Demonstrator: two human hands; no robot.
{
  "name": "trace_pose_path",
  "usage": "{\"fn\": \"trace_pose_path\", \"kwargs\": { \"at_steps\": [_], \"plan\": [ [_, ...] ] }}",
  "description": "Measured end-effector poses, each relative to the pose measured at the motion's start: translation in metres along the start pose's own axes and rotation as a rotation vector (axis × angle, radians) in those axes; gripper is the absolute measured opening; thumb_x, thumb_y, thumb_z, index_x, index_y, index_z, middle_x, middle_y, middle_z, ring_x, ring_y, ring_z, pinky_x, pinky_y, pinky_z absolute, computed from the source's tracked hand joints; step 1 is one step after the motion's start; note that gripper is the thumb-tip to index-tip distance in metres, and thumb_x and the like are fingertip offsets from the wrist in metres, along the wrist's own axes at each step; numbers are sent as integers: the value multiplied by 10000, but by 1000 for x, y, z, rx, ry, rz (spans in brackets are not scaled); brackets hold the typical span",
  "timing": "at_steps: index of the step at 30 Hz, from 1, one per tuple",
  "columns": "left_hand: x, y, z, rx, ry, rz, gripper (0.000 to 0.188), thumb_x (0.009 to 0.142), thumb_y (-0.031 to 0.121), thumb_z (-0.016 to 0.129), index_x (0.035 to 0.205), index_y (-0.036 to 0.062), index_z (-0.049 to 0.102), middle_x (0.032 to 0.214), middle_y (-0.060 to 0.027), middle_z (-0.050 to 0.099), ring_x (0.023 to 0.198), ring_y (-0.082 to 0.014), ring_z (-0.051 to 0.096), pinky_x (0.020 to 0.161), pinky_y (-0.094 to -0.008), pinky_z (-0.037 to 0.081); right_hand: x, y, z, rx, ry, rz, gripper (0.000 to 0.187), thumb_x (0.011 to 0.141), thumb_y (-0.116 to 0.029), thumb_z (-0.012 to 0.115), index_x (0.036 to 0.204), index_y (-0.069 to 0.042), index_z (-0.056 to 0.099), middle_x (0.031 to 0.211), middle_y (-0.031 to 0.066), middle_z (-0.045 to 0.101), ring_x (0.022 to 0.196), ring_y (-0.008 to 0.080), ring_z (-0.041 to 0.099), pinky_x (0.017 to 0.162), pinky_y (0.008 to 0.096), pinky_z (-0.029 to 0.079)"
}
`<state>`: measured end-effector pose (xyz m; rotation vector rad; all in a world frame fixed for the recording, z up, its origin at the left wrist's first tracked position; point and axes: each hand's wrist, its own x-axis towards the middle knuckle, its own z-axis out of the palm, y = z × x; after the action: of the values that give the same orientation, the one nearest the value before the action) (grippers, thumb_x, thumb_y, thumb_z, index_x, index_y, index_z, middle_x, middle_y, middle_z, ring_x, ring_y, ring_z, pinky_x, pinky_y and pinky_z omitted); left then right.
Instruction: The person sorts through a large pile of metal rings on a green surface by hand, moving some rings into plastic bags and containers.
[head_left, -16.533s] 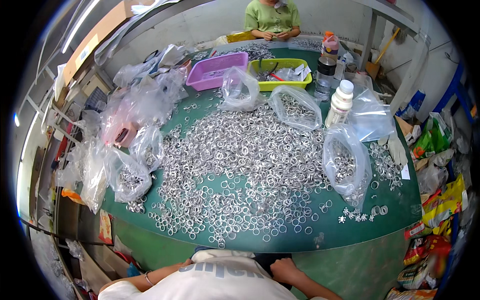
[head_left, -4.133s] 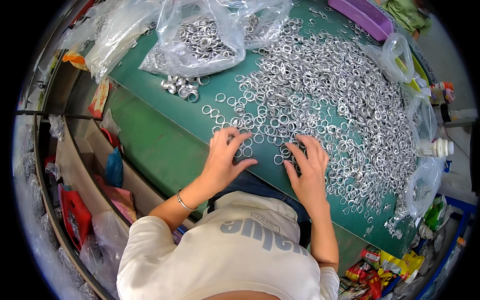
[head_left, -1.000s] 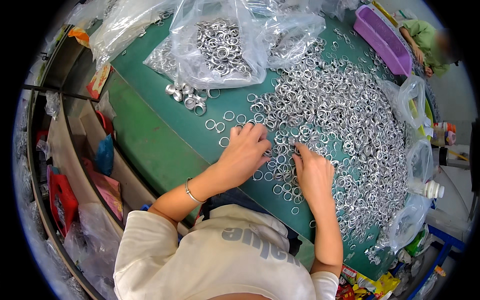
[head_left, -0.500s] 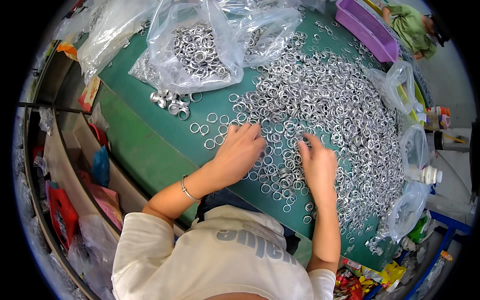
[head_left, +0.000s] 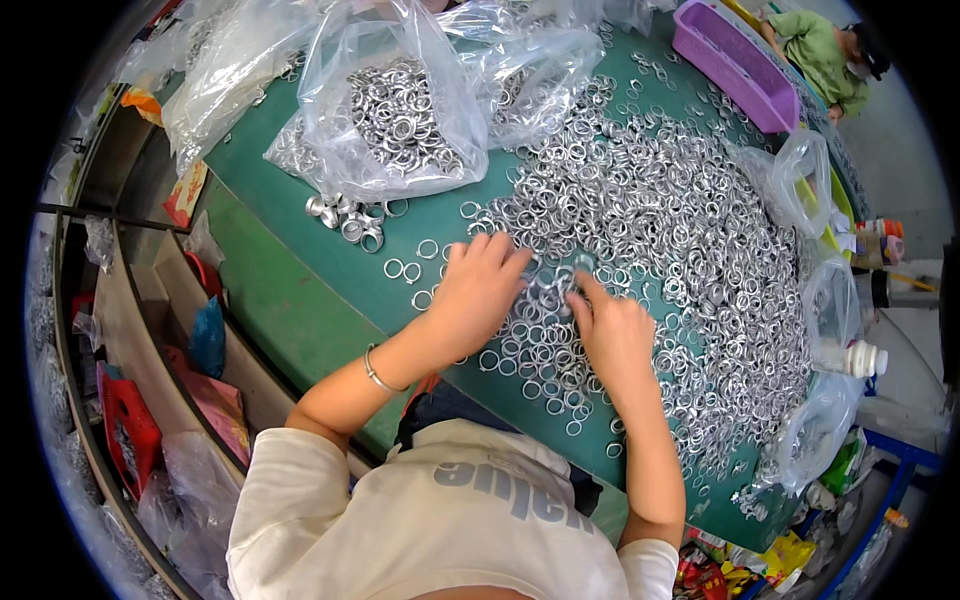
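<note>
Rings lie in a wide silver heap across the green table, and both hands work at its near edge. Going left to right: clear bags of rings sit at the far left, a few loose rings just below them. The left hand lies flat, fingers spread, pressing on rings. It has shifted slightly toward the bags since half a second ago, which suggests steady sorting through the pile. The right hand is curled, its fingertips pinching at rings, though whether one is actually held cannot be told. Farther right stand a purple tray and more bags.
</note>
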<state>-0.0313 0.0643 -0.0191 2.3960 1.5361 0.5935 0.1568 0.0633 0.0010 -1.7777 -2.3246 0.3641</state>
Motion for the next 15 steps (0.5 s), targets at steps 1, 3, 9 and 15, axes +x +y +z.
{"fn": "trace_pose_path", "kwargs": {
  "at_steps": [1, 3, 9, 15],
  "plan": [
    [-5, 1, 0, 2, -24, 16, 373, 792, 82, 625, 1152, 48, 532, 964, -91, 484, 886, -253, 465, 740, -358, 341, -9, -1, -4, 17, -35, -28, 259, 829, -240, 635, 1058, -119, 642, 590, 167, 601, 524, 323, 602, 487, 419, 466],
    [-16, 6, -4, -40, -82, 42, 351, 793, 31, 591, 1141, 43, 546, 976, -93, 483, 895, -253, 462, 746, -358, 336, -24, 3, -13, 51, -107, -82, 247, 825, -227, 638, 1053, -131, 647, 595, 157, 606, 529, 311, 607, 498, 407, 472],
    [-25, 6, -9, -191, 9, 13, 317, 794, 9, 585, 1109, 42, 567, 959, -83, 500, 902, -246, 481, 757, -351, 340, -32, 22, -28, 326, -128, 23, 247, 793, -141, 672, 1037, -106, 659, 587, 131, 596, 516, 289, 584, 494, 383, 441],
    [-19, 8, -12, -246, 47, 3, 287, 782, 30, 630, 1065, 54, 587, 955, -82, 510, 890, -246, 490, 763, -351, 344, 0, 8, -7, 209, 56, -19, 193, 802, -147, 662, 990, -107, 646, 602, 129, 595, 518, 306, 575, 481, 400, 422]
  ]
}}
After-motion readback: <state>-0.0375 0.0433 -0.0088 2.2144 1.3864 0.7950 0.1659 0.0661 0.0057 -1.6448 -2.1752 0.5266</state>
